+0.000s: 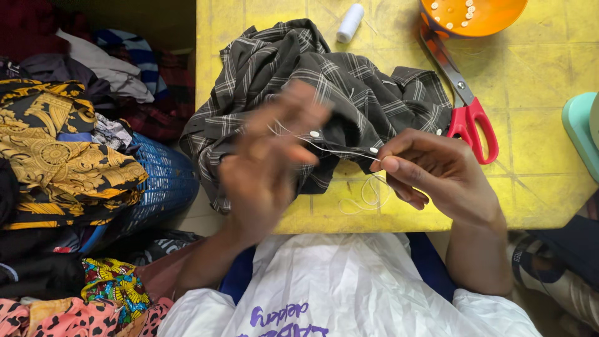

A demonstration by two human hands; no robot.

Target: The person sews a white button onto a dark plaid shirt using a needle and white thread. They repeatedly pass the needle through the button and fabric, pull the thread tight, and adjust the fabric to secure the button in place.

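Pinching a white thread between thumb and fingertips, the right hand sits closed at the shirt's edge, at about 4 o'clock from the middle of the dark plaid shirt. That shirt lies crumpled on the yellow tabletop, with two small white buttons showing along its near edge. The thread runs from the right hand across the fabric toward the left hand, which is blurred; its fingers are loosely curled over the shirt's 7 o'clock side, and whether it grips the thread cannot be told. Slack thread loops on the tabletop just below the right hand's fingers. Red-handled scissors lie at 3 o'clock from the shirt, their handles just beside the right hand's knuckles. An orange bowl holding small white buttons sits at 1 o'clock, and a white thread spool lies at 12 o'clock. Piled patterned fabrics and a blue basket fill the 9 o'clock side, off the tabletop.
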